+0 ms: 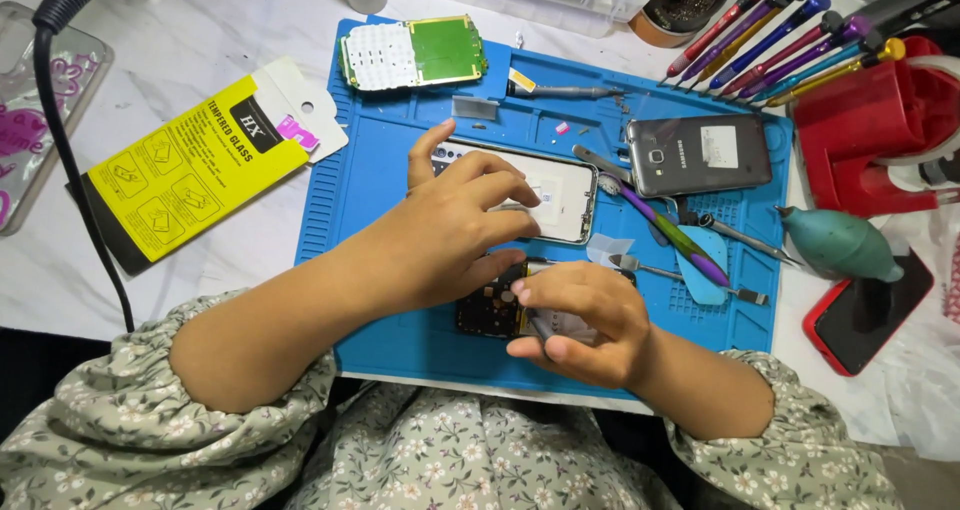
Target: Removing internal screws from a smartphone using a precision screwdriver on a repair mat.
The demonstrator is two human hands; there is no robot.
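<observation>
Gripping dark circuit board [492,312]: both hands [455,232] [580,320] | yellow-black flat package [190,170] left of blue mat [390,170]

Dark board [492,310] mostly buried under both hands, can't make out parts on it. Right hand [580,320] fingertips curl under, whatever they pinch is hidden. Left hand [450,230] covers left part of white phone frame [560,195]. Clear case [30,100] cut off at left edge. Red phone [865,315] half under teal blower [840,242]. Screwdriver [740,25] tips out of sight in red stand [870,120]. Tiny bits on blue mat [400,160], too small to tell.
</observation>
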